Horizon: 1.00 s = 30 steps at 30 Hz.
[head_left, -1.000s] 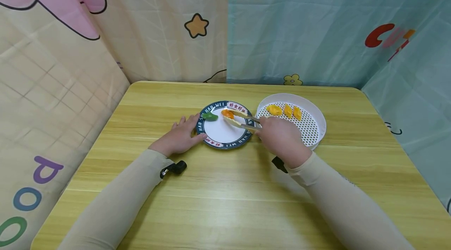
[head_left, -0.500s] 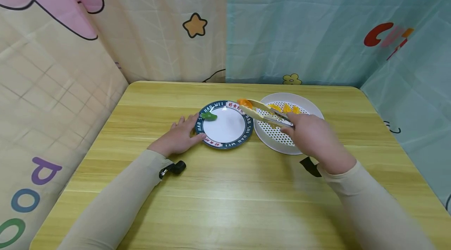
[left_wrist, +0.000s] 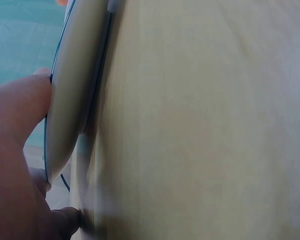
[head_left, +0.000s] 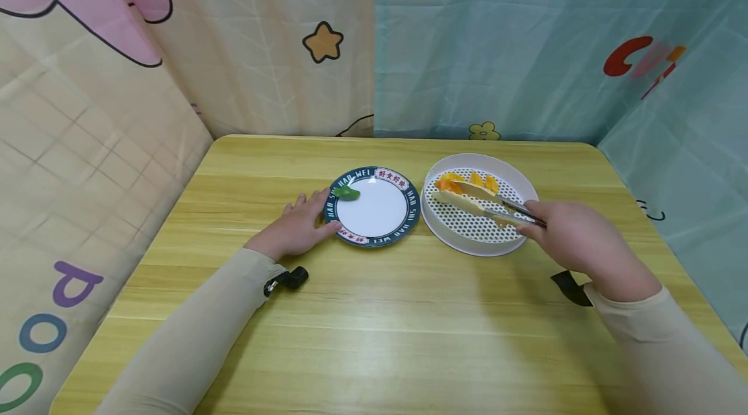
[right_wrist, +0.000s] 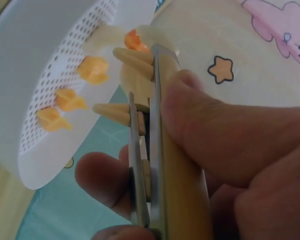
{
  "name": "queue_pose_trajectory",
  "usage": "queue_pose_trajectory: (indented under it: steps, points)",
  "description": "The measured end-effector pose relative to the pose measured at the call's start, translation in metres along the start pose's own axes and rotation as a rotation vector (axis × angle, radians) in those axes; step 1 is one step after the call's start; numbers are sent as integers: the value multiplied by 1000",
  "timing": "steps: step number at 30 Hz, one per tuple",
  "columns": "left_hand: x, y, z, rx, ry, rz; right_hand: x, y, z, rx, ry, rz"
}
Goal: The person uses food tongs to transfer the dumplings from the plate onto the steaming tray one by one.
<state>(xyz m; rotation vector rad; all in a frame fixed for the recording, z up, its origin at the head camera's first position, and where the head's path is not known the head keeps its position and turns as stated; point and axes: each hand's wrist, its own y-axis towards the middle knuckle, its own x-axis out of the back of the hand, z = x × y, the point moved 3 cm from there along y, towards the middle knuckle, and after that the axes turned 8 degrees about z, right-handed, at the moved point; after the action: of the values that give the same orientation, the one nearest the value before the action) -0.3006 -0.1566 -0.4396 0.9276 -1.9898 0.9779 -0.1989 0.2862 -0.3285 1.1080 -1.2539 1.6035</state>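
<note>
My right hand [head_left: 575, 233] grips metal tongs [head_left: 493, 204] with cream tips, held over a round white perforated tray [head_left: 479, 249]. An orange dumpling-like piece [head_left: 446, 185] lies at the tips. Whether the tips still pinch it I cannot tell. Several yellow dumpling-like pieces [right_wrist: 69, 99] sit on the tray's holed floor. My left hand [head_left: 295, 223] touches the left rim of a white plate [head_left: 376, 210] with a dark blue lettered border, its thumb [left_wrist: 27, 102] against the edge. A green dumpling-like piece [head_left: 347, 193] lies on the plate's left side.
Plate and tray stand side by side on a light wooden table [head_left: 374, 324]. Printed curtains [head_left: 491, 45] hang behind the table and along both sides. A black strap device [head_left: 286, 280] is worn on the left wrist.
My right hand has moved right with the tongs, taking the orange piece from the plate to over the tray. The left hand stays at the plate's rim.
</note>
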Motion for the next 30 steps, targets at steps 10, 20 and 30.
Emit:
queue_pose_trajectory:
  steps: [10, 20, 30]
  points:
    - [0, 0, 1, 1, -6, -1, -7, 2, -5, 0, -21, 49]
    - [0, -1, -2, 4, -13, -2, -10, 7, -7, 6, -44, 78]
    - [1, 0, -1, -7, -9, -4, -12, 10, -8, 16, -45, 76]
